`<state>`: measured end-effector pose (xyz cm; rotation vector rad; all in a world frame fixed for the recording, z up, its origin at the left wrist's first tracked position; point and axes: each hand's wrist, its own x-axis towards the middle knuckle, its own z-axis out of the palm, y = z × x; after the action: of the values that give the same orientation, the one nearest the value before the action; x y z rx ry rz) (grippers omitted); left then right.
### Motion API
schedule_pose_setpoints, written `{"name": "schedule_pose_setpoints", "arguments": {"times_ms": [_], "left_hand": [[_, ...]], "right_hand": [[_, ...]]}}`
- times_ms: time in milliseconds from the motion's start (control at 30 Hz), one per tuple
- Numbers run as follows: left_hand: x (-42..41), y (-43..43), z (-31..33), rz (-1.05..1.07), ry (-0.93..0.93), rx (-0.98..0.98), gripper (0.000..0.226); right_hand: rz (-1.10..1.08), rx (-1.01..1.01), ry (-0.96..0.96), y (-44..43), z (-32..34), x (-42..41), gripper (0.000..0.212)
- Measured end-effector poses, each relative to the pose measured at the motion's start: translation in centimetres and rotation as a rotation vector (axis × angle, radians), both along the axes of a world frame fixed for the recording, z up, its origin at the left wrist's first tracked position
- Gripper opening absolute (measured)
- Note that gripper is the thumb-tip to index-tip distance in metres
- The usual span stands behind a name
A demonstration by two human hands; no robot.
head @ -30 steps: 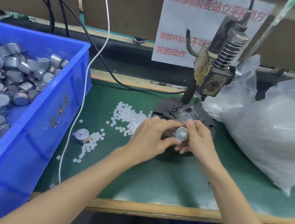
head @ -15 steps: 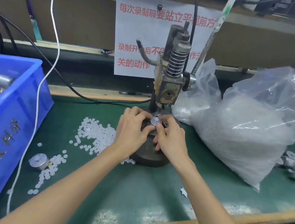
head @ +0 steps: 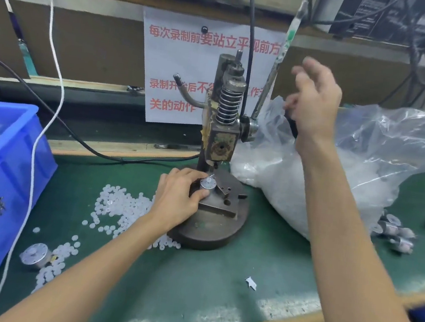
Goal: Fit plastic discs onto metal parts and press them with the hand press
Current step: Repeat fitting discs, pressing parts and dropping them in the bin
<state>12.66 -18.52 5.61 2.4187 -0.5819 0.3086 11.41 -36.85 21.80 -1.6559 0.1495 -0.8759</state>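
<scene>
The left hand (head: 180, 197) is pinching the silver cylindrical metal part (head: 204, 184), white plastic disc (head: 208, 179) on top, beneath the grey hand press (head: 222, 140), while the right hand (head: 314, 103), loose-fingered and empty, is hovering just at 3 o'clock of the slanted steel lever (head: 274, 69), its axis lying 7-to-1 o'clock.

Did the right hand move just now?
Yes. The right hand left the part on the press base and rose toward the lever.

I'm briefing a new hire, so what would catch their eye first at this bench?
The hand press stands mid-bench, the left hand holding a disc-topped metal part on its base. The right hand is raised, open, near the press lever. White plastic discs lie scattered on the green mat left of the press.
</scene>
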Motion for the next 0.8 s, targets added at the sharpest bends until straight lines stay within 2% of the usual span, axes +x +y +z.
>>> {"name": "schedule_pose_setpoints", "arguments": {"times_ms": [33,100,200,300,400,633,800], "left_hand": [[-0.1,0.0,0.0,0.003,0.002,-0.004,0.035],[-0.2,0.0,0.1,0.008,0.003,-0.015,0.035],[-0.3,0.0,0.0,0.012,-0.004,-0.022,0.036],[-0.2,0.0,-0.3,0.017,-0.019,-0.022,0.036],[0.0,-0.1,-0.7,0.029,-0.036,-0.011,0.035],[0.0,-0.5,-1.0,0.046,-0.059,-0.014,0.032],[-0.1,-0.3,-0.7,0.037,-0.058,0.001,0.035]], "right_hand": [[0.092,0.002,0.039,-0.1,1.8,0.7,0.039],[0.205,-0.045,0.106,0.5,3.7,1.3,0.036],[0.143,-0.106,-0.020,1.5,2.7,0.0,0.008],[0.114,-0.088,-0.212,2.3,-0.7,-2.8,0.014],[0.156,-0.025,-0.314,3.3,-3.5,-4.8,0.017],[0.090,-0.026,-0.414,4.3,-4.7,-4.5,0.018],[0.054,0.015,-0.348,4.4,-3.0,-3.1,0.008]]}}
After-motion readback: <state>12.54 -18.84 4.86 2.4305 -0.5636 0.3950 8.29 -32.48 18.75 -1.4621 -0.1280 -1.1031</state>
